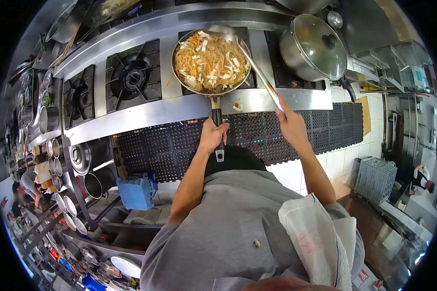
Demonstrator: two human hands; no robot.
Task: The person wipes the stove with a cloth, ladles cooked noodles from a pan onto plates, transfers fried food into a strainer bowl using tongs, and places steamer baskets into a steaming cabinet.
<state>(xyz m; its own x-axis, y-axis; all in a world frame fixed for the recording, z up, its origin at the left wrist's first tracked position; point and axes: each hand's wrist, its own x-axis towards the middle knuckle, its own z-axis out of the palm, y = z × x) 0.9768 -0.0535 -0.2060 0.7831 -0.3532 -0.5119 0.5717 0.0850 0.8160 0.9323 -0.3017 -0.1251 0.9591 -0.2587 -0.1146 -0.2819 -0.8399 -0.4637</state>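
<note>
A frying pan (175, 80) full of noodles (211, 63) rests on the stove, and its black handle points toward my body. My left hand (213, 136) is closed around that handle. Orange strips and pale pieces are mixed through the noodles. In my right hand (291, 127) is the end of a long-handled metal utensil (260, 75), which slants up and left over the pan's right side. Its head, at the pan's far rim, is too blurred to tell a ladle from a spatula.
To the pan's right stands a large lidded pot (303, 56). An unlit burner (133, 75) lies to its left. Black perforated matting (320, 126) runs below the stove edge. A blue container (137, 191) and shelves of pots are at left; a grey crate (375, 179) is at right.
</note>
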